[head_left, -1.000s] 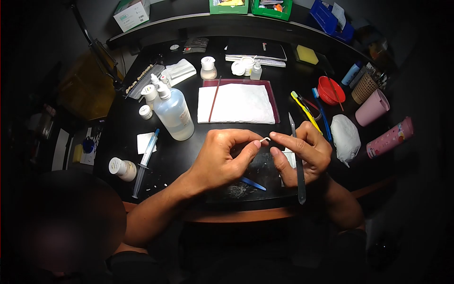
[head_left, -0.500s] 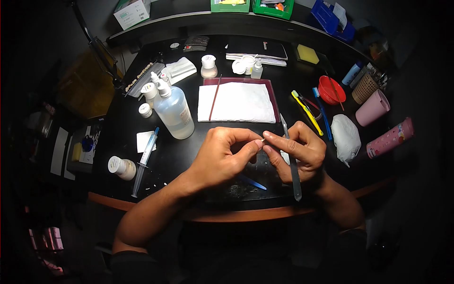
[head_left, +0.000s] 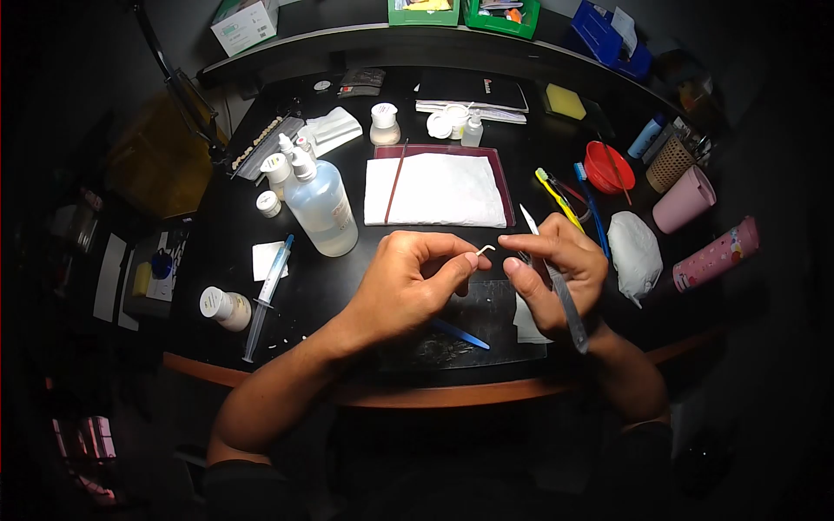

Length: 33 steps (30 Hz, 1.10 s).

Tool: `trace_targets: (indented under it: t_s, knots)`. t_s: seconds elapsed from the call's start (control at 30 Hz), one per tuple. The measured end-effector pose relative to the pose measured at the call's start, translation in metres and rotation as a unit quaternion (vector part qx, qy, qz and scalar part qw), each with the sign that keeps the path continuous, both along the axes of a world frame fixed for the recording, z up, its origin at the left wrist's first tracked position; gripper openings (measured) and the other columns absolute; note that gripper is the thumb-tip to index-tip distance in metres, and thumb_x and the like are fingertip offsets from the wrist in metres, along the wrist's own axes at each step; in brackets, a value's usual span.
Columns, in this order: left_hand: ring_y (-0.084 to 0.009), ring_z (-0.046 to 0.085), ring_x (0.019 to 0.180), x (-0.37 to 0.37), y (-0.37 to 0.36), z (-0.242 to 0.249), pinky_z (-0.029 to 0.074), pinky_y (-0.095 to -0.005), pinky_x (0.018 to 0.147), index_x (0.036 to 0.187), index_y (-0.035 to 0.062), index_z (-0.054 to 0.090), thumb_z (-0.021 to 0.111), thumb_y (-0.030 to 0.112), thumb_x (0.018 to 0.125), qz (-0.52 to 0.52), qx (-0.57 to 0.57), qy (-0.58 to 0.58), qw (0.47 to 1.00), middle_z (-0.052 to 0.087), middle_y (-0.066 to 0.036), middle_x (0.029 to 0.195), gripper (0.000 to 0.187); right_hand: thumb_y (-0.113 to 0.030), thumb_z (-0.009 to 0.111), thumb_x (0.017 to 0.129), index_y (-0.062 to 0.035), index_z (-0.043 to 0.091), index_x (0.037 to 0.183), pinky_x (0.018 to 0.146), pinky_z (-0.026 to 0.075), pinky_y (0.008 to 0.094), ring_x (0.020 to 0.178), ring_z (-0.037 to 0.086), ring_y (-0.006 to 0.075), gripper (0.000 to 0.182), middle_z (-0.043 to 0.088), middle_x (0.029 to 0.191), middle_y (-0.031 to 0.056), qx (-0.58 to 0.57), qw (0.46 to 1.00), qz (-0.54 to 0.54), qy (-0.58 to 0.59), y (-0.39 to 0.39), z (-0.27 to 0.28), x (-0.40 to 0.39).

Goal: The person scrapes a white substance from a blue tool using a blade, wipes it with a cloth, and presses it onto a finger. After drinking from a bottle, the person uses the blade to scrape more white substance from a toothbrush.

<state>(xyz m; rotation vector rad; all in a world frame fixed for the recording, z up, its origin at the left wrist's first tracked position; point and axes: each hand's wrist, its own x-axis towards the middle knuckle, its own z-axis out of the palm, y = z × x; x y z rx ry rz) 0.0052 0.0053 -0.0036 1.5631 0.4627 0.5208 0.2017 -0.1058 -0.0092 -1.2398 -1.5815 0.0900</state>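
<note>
My left hand (head_left: pixel 417 276) pinches a small off-white piece with a bent end (head_left: pixel 486 249) between thumb and forefinger. The bent end sticks out toward the right. Just right of it, my right hand (head_left: pixel 563 269) has its thumb and forefinger apart, not touching the piece. A slim grey metal knife (head_left: pixel 568 306) is held in that hand, its pointed tip up past the fingers and its handle end down over the palm side. Below the hands lie a blue tool (head_left: pixel 462 333) on a dark glossy slab (head_left: pixel 417 354) and a scrap of white paper (head_left: pixel 528 323).
A folded white towel (head_left: pixel 447 191) bears a thin brush (head_left: pixel 397 182). To the left stand a large clear bottle (head_left: pixel 323 213), a syringe (head_left: pixel 269 295) and a jar (head_left: pixel 224 308). Toothbrushes (head_left: pixel 560 198), a red bowl (head_left: pixel 608 169) and a white bag (head_left: pixel 634 252) are on the right.
My right thumb and forefinger have come away from the small piece and moved right, exposing its bent end. The knife has tilted with that hand. My left hand stays put.
</note>
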Motion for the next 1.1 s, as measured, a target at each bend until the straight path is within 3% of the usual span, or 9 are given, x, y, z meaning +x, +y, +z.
trace_targets:
  t_s: [0.1, 0.13, 0.23, 0.47, 0.57, 0.83, 0.93, 1.03, 1.1]
  knots:
    - [-0.0065, 0.063, 0.069, 0.000, -0.001, -0.002, 0.050, -0.0240, 0.062, 0.105, -0.0044, 0.078, 0.067, 0.011, 0.099, 0.004, 0.018, 0.000, 1.000, 0.072, -0.004, 0.076, 0.020, -0.001, 0.069, 0.085, 0.0030, 0.078, 0.110, 0.060, 0.036, 0.0221, 0.067, 0.048, 0.0063, 0.027, 0.053, 0.075, -0.0003, -0.180, 0.937, 0.092, 0.285, 0.003, 0.003, 0.004]
    - [-0.0062, 0.063, 0.069, 0.000, -0.001, -0.001, 0.050, -0.0241, 0.061, 0.104, -0.0043, 0.078, 0.067, 0.011, 0.099, 0.008, 0.027, 0.002, 1.000, 0.071, -0.003, 0.075, 0.020, -0.002, 0.065, 0.088, 0.0042, 0.075, 0.117, 0.061, 0.036, 0.0208, 0.067, 0.046, 0.0036, 0.031, 0.055, 0.078, -0.0033, -0.220, 0.906, 0.125, 0.339, 0.002, 0.005, 0.006]
    - [-0.0056, 0.062, 0.066, 0.002, -0.002, -0.004, 0.049, -0.0247, 0.059, 0.104, -0.0044, 0.079, 0.068, 0.011, 0.098, 0.022, 0.064, -0.005, 0.998, 0.071, -0.003, 0.073, 0.019, -0.001, 0.064, 0.087, 0.0062, 0.071, 0.121, 0.057, 0.035, 0.0181, 0.064, 0.045, 0.0030, 0.036, 0.054, 0.081, -0.0017, -0.289, 0.855, 0.134, 0.410, 0.001, 0.005, 0.008]
    - [-0.0073, 0.064, 0.065, 0.005, -0.003, -0.011, 0.049, -0.0264, 0.058, 0.102, -0.0053, 0.079, 0.072, 0.011, 0.096, 0.055, 0.134, -0.030, 0.989, 0.074, -0.009, 0.074, 0.018, -0.004, 0.065, 0.092, 0.0068, 0.070, 0.121, 0.056, 0.036, 0.0183, 0.062, 0.046, 0.0025, 0.031, 0.056, 0.075, -0.0034, -0.309, 0.831, 0.141, 0.441, 0.000, 0.010, 0.001]
    - [-0.0072, 0.064, 0.074, 0.002, -0.005, -0.005, 0.050, -0.0230, 0.068, 0.108, -0.0031, 0.078, 0.068, 0.010, 0.101, 0.037, 0.121, 0.022, 0.992, 0.074, -0.006, 0.083, 0.018, -0.005, 0.064, 0.093, 0.0061, 0.071, 0.119, 0.055, 0.035, 0.0184, 0.060, 0.045, 0.0020, 0.029, 0.056, 0.073, -0.0043, -0.311, 0.825, 0.134, 0.451, 0.001, 0.007, 0.002]
    - [-0.0073, 0.066, 0.077, 0.002, -0.003, -0.007, 0.052, -0.0229, 0.070, 0.109, -0.0039, 0.078, 0.069, 0.010, 0.101, 0.044, 0.147, 0.034, 0.988, 0.076, -0.007, 0.087, 0.018, -0.010, 0.064, 0.097, 0.0050, 0.072, 0.114, 0.051, 0.034, 0.0198, 0.055, 0.041, 0.0025, 0.024, 0.054, 0.070, -0.0047, -0.325, 0.812, 0.133, 0.466, 0.002, 0.008, 0.003]
    - [-0.0074, 0.066, 0.078, 0.001, -0.004, -0.004, 0.052, -0.0229, 0.070, 0.109, -0.0038, 0.078, 0.069, 0.010, 0.101, 0.045, 0.149, 0.039, 0.987, 0.076, -0.007, 0.087, 0.019, -0.013, 0.065, 0.096, 0.0009, 0.076, 0.111, 0.055, 0.035, 0.0204, 0.062, 0.049, 0.0018, 0.024, 0.069, 0.083, 0.0007, -0.318, 0.811, 0.155, 0.466, 0.002, 0.004, 0.007]
    - [-0.0071, 0.065, 0.077, 0.001, -0.003, -0.004, 0.052, -0.0229, 0.069, 0.109, -0.0036, 0.078, 0.069, 0.010, 0.101, 0.048, 0.148, 0.040, 0.987, 0.076, -0.007, 0.086, 0.019, -0.013, 0.065, 0.096, 0.0010, 0.076, 0.111, 0.054, 0.035, 0.0208, 0.061, 0.048, 0.0020, 0.023, 0.068, 0.082, 0.0007, -0.312, 0.807, 0.168, 0.473, 0.003, 0.000, 0.011]
    - [-0.0068, 0.065, 0.077, 0.000, -0.002, -0.004, 0.051, -0.0228, 0.069, 0.109, -0.0035, 0.078, 0.069, 0.011, 0.101, 0.051, 0.144, 0.038, 0.988, 0.075, -0.006, 0.085, 0.019, -0.011, 0.063, 0.097, 0.0037, 0.073, 0.113, 0.051, 0.035, 0.0206, 0.057, 0.043, 0.0026, 0.024, 0.059, 0.074, -0.0023, -0.312, 0.810, 0.153, 0.472, 0.004, 0.002, 0.008]
